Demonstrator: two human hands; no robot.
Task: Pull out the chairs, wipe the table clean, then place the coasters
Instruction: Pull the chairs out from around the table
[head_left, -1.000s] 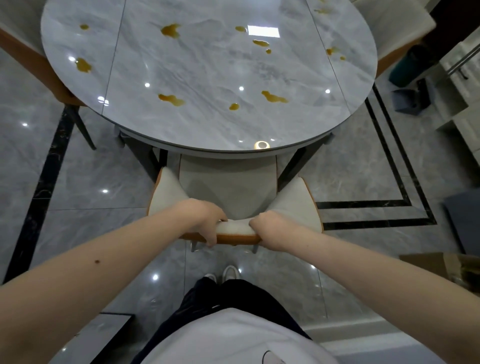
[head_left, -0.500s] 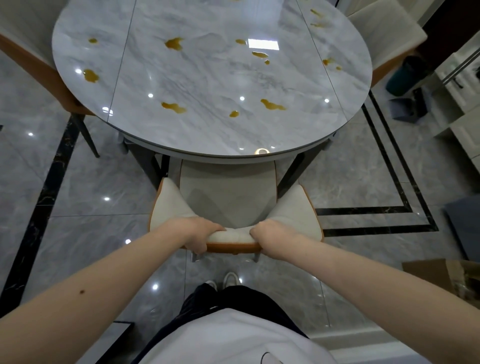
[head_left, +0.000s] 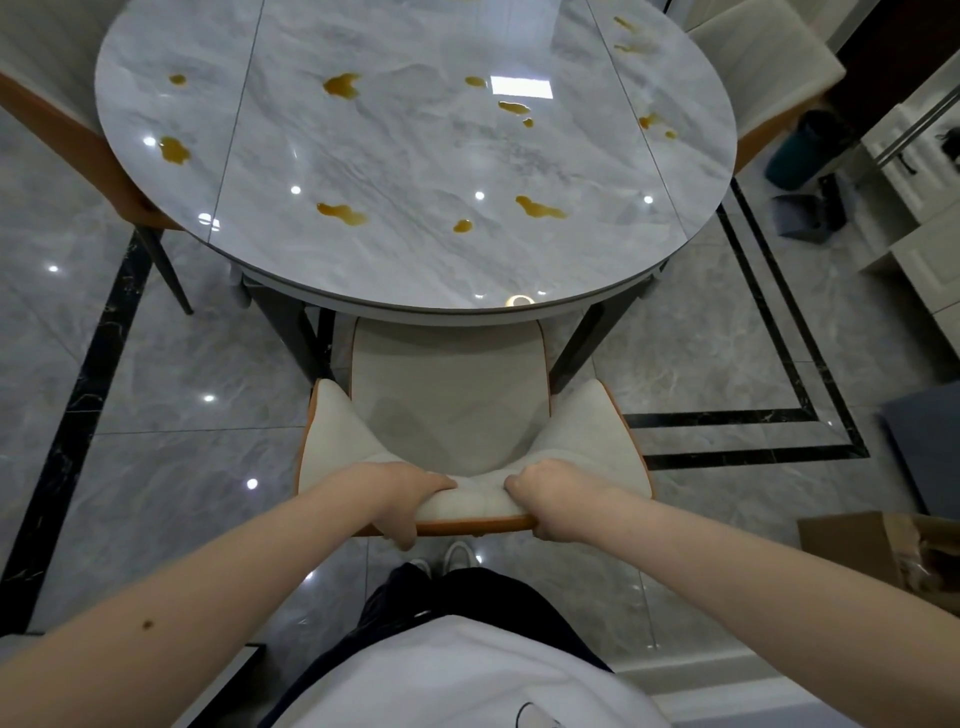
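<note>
Gripping the near chair (head_left: 447, 410) by its backrest top, left hand (head_left: 400, 493) and right hand (head_left: 556, 493) both clenched round it. Seat front under the table (head_left: 415, 156) edge. Spills (head_left: 340, 213) unwiped, other chairs tucked, no coasters visible. Early stage.

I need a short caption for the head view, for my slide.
Both hands, left hand and right hand, grip the chair backrest before the stained table.

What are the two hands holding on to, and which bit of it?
Both the left hand and the right hand grip the chair by the top edge of its backrest.
</note>
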